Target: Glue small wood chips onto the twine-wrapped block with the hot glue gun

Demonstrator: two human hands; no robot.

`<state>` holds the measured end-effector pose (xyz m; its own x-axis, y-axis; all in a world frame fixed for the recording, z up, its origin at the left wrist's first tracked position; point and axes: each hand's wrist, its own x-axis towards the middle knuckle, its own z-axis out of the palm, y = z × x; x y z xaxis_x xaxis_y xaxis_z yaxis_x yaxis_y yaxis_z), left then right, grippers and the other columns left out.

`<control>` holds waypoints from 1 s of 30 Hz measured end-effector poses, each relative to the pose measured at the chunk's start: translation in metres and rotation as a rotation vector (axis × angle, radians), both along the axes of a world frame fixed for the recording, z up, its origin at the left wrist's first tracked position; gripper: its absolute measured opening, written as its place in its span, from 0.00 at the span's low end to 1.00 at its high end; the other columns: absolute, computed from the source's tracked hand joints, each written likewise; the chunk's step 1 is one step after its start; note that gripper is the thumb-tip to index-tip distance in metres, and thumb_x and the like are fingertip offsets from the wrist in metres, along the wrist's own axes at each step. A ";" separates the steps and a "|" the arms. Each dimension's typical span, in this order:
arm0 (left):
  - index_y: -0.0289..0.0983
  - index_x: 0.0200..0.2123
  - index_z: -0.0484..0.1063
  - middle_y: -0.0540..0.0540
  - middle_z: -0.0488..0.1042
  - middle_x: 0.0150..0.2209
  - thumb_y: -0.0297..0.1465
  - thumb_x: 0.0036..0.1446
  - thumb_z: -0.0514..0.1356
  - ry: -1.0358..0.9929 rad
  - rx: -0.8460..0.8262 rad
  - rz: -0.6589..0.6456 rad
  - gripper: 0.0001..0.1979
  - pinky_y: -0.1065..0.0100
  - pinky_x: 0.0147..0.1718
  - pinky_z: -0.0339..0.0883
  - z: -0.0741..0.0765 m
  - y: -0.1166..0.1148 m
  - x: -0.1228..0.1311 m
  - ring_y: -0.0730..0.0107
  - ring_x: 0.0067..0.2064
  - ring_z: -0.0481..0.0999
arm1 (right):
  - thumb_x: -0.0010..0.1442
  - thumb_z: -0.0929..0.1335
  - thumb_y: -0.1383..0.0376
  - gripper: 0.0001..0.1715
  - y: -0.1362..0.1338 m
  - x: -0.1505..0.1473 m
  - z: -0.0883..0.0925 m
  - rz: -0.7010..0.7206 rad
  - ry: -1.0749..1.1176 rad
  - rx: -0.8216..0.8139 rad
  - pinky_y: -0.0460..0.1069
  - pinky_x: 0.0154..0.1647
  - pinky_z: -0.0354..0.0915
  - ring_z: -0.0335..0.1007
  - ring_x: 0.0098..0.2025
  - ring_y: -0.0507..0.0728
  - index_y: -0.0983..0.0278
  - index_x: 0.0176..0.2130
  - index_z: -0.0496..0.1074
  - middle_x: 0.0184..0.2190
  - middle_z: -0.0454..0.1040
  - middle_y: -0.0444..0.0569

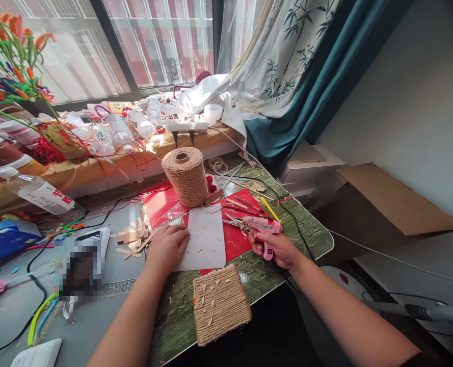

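Note:
My right hand point(274, 247) is wrapped round the handle of a pink hot glue gun point(266, 227), its nozzle pointing left. On the left edge of a white sheet of paper point(207, 239) rests my left hand point(167, 244), its fingers stretched out flat. Small pale scraps lie on the sheet. Nearest me, a square piece covered in twine point(222, 303) sits at the table's front edge with several wood chips on it. Behind the paper stands a big spool of jute twine point(186, 176). Scissors point(233, 221) lie just left of the glue gun.
Wooden craft sticks point(134, 238) are piled left of my left hand. A yellow pen point(269, 208) lies on the right, near a black cord. Bottles point(121, 130) and a power strip point(187, 127) crowd the windowsill. An open cardboard box point(398, 199) stands at right.

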<state>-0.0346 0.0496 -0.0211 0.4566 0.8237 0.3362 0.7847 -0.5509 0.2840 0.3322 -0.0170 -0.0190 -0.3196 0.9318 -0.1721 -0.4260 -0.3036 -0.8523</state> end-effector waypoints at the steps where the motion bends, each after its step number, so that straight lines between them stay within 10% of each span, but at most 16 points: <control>1: 0.46 0.41 0.83 0.42 0.83 0.46 0.37 0.65 0.60 0.000 0.000 0.001 0.10 0.50 0.49 0.67 0.000 0.002 0.001 0.48 0.47 0.76 | 0.63 0.73 0.58 0.11 0.000 0.000 0.000 -0.004 0.007 0.005 0.48 0.26 0.54 0.58 0.26 0.51 0.64 0.35 0.76 0.27 0.67 0.45; 18: 0.45 0.42 0.80 0.48 0.82 0.41 0.41 0.64 0.62 -0.505 -0.222 0.219 0.09 0.62 0.39 0.71 0.014 -0.024 -0.007 0.62 0.37 0.77 | 0.62 0.73 0.58 0.11 -0.002 0.001 -0.001 -0.017 0.008 0.006 0.47 0.26 0.55 0.58 0.26 0.50 0.64 0.35 0.76 0.31 0.69 0.47; 30: 0.44 0.40 0.80 0.47 0.81 0.38 0.42 0.63 0.63 -0.488 -0.270 0.205 0.10 0.64 0.33 0.69 0.012 -0.023 -0.007 0.63 0.34 0.76 | 0.62 0.73 0.59 0.09 -0.002 -0.002 -0.001 -0.044 -0.006 0.038 0.48 0.26 0.56 0.57 0.27 0.51 0.63 0.35 0.75 0.33 0.69 0.47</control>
<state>-0.0418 0.0263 -0.0092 0.1247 0.9643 0.2335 0.6109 -0.2601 0.7478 0.3300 -0.0192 -0.0198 -0.2771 0.9508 -0.1385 -0.4328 -0.2522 -0.8655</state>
